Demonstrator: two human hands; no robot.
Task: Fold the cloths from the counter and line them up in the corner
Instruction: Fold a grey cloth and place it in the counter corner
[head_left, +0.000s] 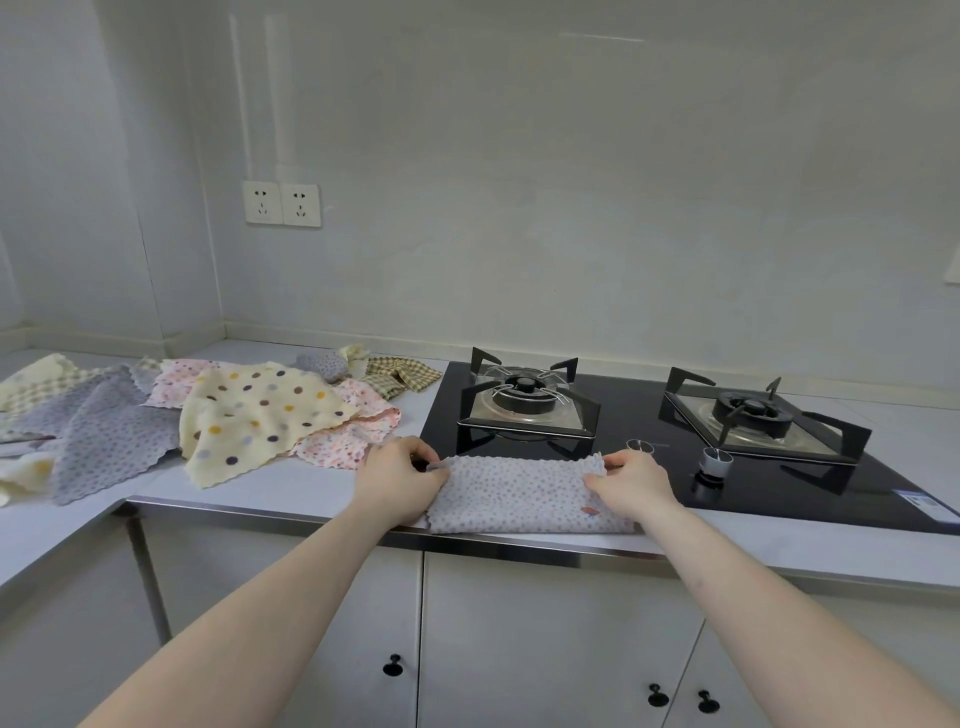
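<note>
the dotted grey cloth (524, 496) lies at the front edge of the desk (291, 488), directly ahead of the person and partly over the black stove top (644, 415). it reads as already doubled once — a long band with its scalloped edges to the rear and a smooth fold toward the front lip. that position looks deliberate: flat working room within easy reach, apart from the unfolded pile (208, 415) that sprawls on the desk to the left, toward the corner.

the left hand (400, 478) sits at the band's left end, its fingers (428, 464) curled and pinching the rear left corner. the right hand (631, 480) mirrors it at the right end, its fingers (597, 480) closed on the rear right corner, thumb side over the cloth. both grips are narrow pinches at the edge, not flat presses; the middle of the cloth lies free on the desk between the two hands. holding both ends at once keeps the layers aligned and the band taut — a sensible hold for squaring the edges or bringing one end over to the other.

judgement: early in the job. only this cloth is under fold, and no folded cloths are seen lined up in the corner. the burners (524, 400) stand just behind the hands; no flame is visible.
</note>
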